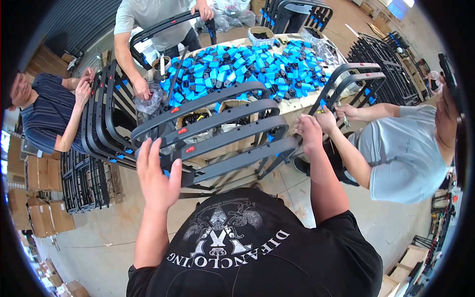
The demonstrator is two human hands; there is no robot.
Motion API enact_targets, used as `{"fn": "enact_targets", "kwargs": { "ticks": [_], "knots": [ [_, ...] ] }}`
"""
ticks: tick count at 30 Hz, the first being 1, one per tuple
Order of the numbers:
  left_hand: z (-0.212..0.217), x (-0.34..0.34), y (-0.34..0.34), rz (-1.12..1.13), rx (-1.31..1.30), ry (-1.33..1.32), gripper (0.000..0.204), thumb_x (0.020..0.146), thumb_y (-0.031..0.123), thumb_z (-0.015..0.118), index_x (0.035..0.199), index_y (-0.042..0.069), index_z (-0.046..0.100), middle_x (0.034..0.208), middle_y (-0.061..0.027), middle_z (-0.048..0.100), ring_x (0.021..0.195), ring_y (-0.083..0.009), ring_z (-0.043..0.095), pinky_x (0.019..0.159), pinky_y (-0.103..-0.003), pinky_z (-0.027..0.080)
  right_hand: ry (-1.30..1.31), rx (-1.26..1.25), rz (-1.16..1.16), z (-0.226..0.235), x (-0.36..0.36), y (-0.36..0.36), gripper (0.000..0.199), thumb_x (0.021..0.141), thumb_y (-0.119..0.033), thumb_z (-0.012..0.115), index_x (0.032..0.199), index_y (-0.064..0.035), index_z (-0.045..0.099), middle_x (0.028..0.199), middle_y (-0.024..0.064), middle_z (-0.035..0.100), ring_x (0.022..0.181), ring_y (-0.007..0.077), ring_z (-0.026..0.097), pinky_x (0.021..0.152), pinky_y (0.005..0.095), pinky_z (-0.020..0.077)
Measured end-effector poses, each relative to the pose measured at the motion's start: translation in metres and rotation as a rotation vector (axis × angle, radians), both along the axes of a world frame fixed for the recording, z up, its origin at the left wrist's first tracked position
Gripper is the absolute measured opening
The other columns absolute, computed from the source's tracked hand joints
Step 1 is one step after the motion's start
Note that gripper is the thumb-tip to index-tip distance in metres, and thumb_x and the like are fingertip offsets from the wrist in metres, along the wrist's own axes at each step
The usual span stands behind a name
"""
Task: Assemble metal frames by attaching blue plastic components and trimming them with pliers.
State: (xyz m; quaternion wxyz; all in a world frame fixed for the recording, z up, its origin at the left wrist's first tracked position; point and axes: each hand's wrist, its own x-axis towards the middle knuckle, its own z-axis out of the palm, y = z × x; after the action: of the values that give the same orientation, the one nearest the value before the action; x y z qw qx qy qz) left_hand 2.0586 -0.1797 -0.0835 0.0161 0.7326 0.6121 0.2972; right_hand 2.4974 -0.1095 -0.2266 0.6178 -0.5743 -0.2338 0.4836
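My left hand (159,173), its fingers spread and thumb raised, is against the left end of the nearest black tubular frame (242,161). Whether it bears any of the frame's weight I cannot tell. My right hand (310,132) is raised beside the right ends of the frames, its fingers curled in; anything within them is hidden. Several such frames stand in a row before me, some with a small red piece (190,149) on the top bar. Blue end pieces (270,136) show on their legs.
Behind the frames, a table (297,105) bears a heap of blue and black plastic parts (237,69). Bins of small black parts (261,35) stand around it. Co-workers stand left, across and right; one's hand (326,119) is close to my right hand. Cardboard boxes (44,175) are stacked at left.
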Motion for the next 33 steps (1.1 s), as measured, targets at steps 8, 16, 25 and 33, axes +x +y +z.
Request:
{"fn": "enact_targets", "kwargs": {
  "ticks": [8, 16, 25, 33],
  "knots": [
    [-0.011, 0.021, 0.022, 0.126, -0.213, 0.258, 0.062, 0.093, 0.033, 0.064, 0.147, 0.007, 0.046, 0.153, -0.0227, 0.040, 0.144, -0.0410, 0.034, 0.119, -0.051, 0.023, -0.058, 0.057, 0.502, 0.013, -0.012, 0.163, 0.026, 0.095, -0.022, 0.066, 0.113, -0.0039, 0.064, 0.099, 0.0070, 0.068, 0.088, 0.0164, 0.065, 0.079, 0.0293, 0.0515],
    [-0.008, 0.031, 0.034, 0.119, -0.249, 0.269, 0.064, 0.088, 0.031, 0.066, 0.143, 0.004, 0.050, 0.152, -0.0200, 0.043, 0.145, -0.0387, 0.035, 0.119, -0.051, 0.023, 0.028, -0.319, 1.563, -0.058, -0.080, 0.267, 0.039, 0.085, -0.018, 0.074, 0.121, -0.0053, 0.065, 0.100, 0.0059, 0.071, 0.080, 0.0142, 0.068, 0.068, 0.0298, 0.0570],
    [-0.013, 0.025, 0.054, 0.106, -0.288, 0.181, 0.067, 0.081, 0.026, 0.071, 0.142, 0.005, 0.051, 0.151, -0.0211, 0.043, 0.142, -0.0410, 0.037, 0.118, -0.053, 0.022, -0.528, 0.127, 2.078, -0.098, -0.080, 0.272, 0.067, 0.068, -0.011, 0.078, 0.133, -0.0084, 0.059, 0.121, 0.0109, 0.064, 0.104, 0.0216, 0.061, 0.084, 0.0357, 0.0520],
    [-0.006, 0.013, 0.055, 0.141, -0.320, 0.158, 0.071, 0.077, 0.031, 0.073, 0.139, 0.005, 0.053, 0.150, -0.0216, 0.045, 0.142, -0.0415, 0.038, 0.117, -0.052, 0.023, -0.794, 0.178, 2.206, -0.063, -0.112, 0.279, 0.046, 0.085, -0.020, 0.072, 0.127, -0.0034, 0.063, 0.114, 0.0102, 0.068, 0.101, 0.0187, 0.064, 0.081, 0.0363, 0.0520]
  ]
}}
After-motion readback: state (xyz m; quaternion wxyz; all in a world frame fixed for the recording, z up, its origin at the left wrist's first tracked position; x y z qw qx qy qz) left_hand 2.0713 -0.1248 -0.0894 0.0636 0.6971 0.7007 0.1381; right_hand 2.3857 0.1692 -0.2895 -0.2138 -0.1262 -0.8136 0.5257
